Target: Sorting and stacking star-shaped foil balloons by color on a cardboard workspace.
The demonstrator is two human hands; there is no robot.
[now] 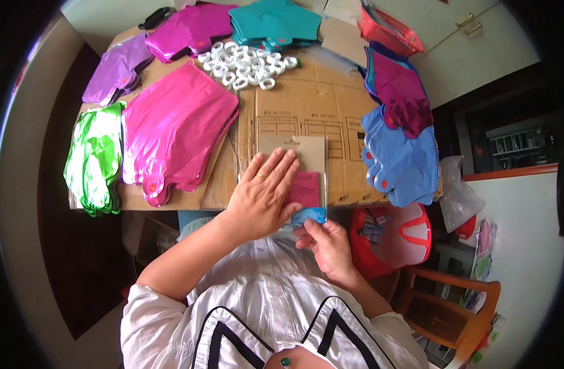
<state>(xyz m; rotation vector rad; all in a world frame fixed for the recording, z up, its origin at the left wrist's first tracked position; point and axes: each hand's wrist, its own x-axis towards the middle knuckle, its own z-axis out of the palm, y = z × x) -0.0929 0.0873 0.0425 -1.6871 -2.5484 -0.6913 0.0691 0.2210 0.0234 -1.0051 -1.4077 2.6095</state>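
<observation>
A clear flat packet [306, 184] with a brown card backing lies at the near edge of a cardboard-covered table [306, 104]. Folded magenta and blue foil shows inside it. My left hand [264, 192] lies flat on the packet, fingers spread and pressing it down. My right hand [326, 245] pinches the packet's near blue end between thumb and fingers, just off the table edge.
Flat foil balloons lie in stacks: magenta [171, 129], green [94, 157], purple [116, 71], another magenta [193, 27], teal [272, 21], and blue with maroon [398, 135] at right. White tape rolls [245, 61] sit at the back. A red basket [389, 31] and a wooden chair [454, 301] stand nearby.
</observation>
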